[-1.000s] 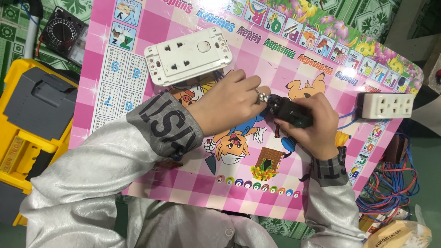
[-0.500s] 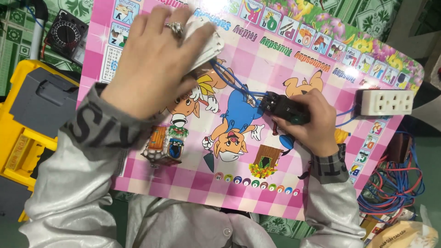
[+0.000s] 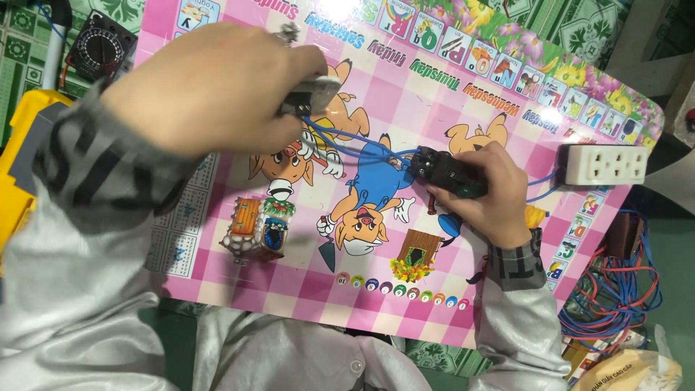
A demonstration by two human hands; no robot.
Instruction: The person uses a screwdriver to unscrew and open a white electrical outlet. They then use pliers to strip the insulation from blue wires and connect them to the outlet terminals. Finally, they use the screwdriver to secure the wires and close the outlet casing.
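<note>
My left hand (image 3: 210,90) is lifted above the pink cartoon board (image 3: 463,282), gripping a white socket plate (image 3: 313,94) seen edge-on. Blue wires (image 3: 362,141) run from the plate's underside to a small black part (image 3: 449,172), which my right hand (image 3: 481,195) holds down on the board at the centre right. A ring shows on a finger of the left hand.
A white power strip (image 3: 604,164) lies at the board's right edge. A yellow tool case (image 3: 22,130) sits at the left, with a dark round dial device (image 3: 98,47) above it. Tangled blue and red wires (image 3: 612,289) pile at the lower right.
My left hand left the black part, reached up to the white socket plate, picked it up and tilted it on edge toward the centre. The right hand stayed on the black part.
</note>
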